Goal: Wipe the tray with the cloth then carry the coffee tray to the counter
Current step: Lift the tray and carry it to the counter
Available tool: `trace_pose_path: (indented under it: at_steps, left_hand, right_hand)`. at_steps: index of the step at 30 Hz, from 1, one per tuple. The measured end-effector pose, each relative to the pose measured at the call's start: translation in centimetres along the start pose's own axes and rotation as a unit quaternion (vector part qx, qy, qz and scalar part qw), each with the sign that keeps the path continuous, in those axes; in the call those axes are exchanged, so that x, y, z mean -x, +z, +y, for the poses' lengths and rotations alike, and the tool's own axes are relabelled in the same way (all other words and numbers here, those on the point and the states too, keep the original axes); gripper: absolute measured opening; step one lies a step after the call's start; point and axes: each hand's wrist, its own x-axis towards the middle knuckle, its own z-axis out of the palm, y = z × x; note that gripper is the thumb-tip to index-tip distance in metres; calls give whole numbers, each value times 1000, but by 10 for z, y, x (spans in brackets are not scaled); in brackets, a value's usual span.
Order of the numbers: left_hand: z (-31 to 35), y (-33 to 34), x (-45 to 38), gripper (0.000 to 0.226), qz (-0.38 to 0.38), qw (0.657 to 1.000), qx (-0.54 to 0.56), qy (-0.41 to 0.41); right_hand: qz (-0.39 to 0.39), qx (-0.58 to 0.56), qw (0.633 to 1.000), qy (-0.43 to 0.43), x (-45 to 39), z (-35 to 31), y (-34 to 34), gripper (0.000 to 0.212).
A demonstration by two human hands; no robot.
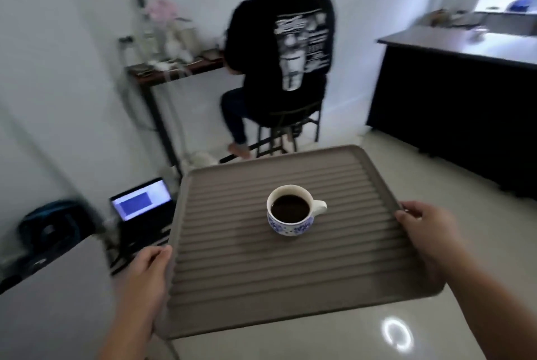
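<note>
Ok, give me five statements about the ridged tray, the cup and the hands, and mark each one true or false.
1. Both hands hold the grey-brown ridged plastic tray, the left hand on its left edge and the right hand on its right edge. True.
2. The white cup with the blue floral pattern is empty. False: it holds dark coffee.
3. The cup's handle points toward the right hand. True.
4. The tray rests on the dark counter. False: it is held in the air above the pale floor, and the counter is ahead to the right.
5. A cloth lies on the tray beside the cup. False: the cup is the only thing on the tray.
</note>
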Motion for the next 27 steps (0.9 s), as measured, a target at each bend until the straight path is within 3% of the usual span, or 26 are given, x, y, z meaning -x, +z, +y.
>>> trace_pose_path:
  at_steps: [6,13,27]
  left_hand:
    - [68,123,-6,18,-151,987,-15,58]
    - [150,294,8,21,-304,946,-9,110]
    - [313,637,42,6,-504,844,21,181]
  right_hand:
    - [77,-19,995,67,14,63,-115,15]
    - [199,-16,970,141,5,129,-212,16]
    - [368,-45,896,245,-116,219,-361,14]
